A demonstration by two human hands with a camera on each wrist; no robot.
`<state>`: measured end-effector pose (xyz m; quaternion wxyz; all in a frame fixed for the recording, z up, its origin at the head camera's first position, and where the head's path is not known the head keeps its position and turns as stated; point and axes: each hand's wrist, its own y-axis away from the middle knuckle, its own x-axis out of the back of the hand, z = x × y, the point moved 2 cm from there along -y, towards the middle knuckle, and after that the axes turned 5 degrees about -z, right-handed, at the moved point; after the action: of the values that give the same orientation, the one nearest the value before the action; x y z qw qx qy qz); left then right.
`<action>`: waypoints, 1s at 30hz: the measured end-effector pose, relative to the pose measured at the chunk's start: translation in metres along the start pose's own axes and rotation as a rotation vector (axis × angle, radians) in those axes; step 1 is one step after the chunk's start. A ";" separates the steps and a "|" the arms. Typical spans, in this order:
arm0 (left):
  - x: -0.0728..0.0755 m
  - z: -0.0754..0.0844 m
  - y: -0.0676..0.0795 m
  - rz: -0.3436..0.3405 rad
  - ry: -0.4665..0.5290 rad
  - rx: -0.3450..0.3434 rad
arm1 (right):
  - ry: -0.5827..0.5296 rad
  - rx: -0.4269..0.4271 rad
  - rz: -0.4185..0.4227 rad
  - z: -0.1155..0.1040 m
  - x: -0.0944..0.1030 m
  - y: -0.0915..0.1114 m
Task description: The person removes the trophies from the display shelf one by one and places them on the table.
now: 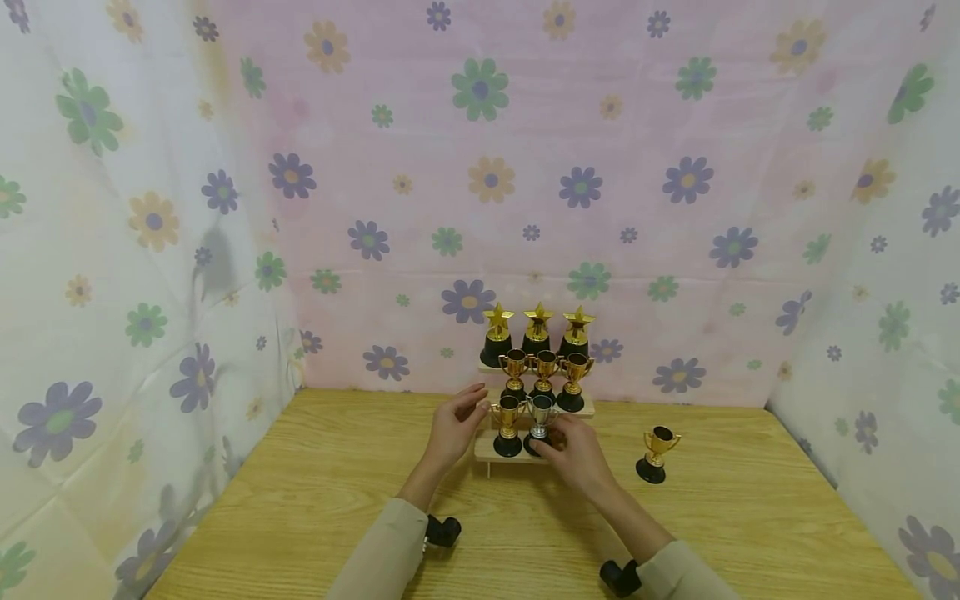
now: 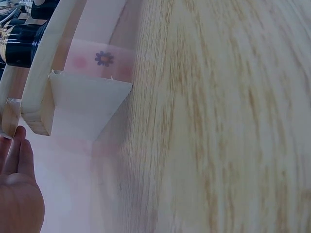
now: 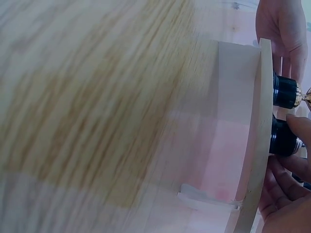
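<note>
A silver trophy cup (image 1: 540, 408) on a black base stands on the lowest step of a pale wooden stand (image 1: 486, 450). My right hand (image 1: 579, 452) pinches that black base (image 3: 283, 137) between thumb and fingers. Just left of it, on the same step, is a gold trophy cup (image 1: 507, 408). My left hand (image 1: 454, 427) is at the stand's left side, fingers extended close to the gold cup; in the left wrist view the fingertips (image 2: 25, 155) are by the step's end. Whether they touch it I cannot tell.
Three gold cups (image 1: 545, 363) fill the middle step, and three gold star trophies (image 1: 537, 325) the top one. Another gold cup (image 1: 657, 454) stands alone on the wooden table (image 1: 337, 467) to the right. Flowered cloth (image 1: 420, 125) hangs behind and along both sides.
</note>
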<state>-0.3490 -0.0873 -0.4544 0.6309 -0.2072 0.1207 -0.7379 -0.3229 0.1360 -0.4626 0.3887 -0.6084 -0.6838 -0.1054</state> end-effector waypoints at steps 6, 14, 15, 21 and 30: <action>-0.001 0.003 0.001 0.008 -0.007 -0.001 | 0.003 -0.002 0.007 0.001 0.000 0.000; -0.002 0.002 0.001 0.009 -0.003 0.003 | -0.020 0.001 0.005 0.001 0.004 0.002; -0.001 0.001 0.001 0.010 -0.003 0.004 | -0.022 0.001 0.005 0.001 0.004 0.003; -0.001 0.000 0.001 0.012 -0.001 0.004 | -0.010 0.001 0.003 0.001 0.008 0.005; -0.001 0.001 0.001 0.009 -0.003 0.011 | 0.013 0.032 0.008 -0.001 0.018 0.010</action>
<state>-0.3475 -0.0865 -0.4541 0.6356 -0.2043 0.1164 -0.7354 -0.3127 0.1507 -0.4535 0.4032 -0.6042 -0.6805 -0.0969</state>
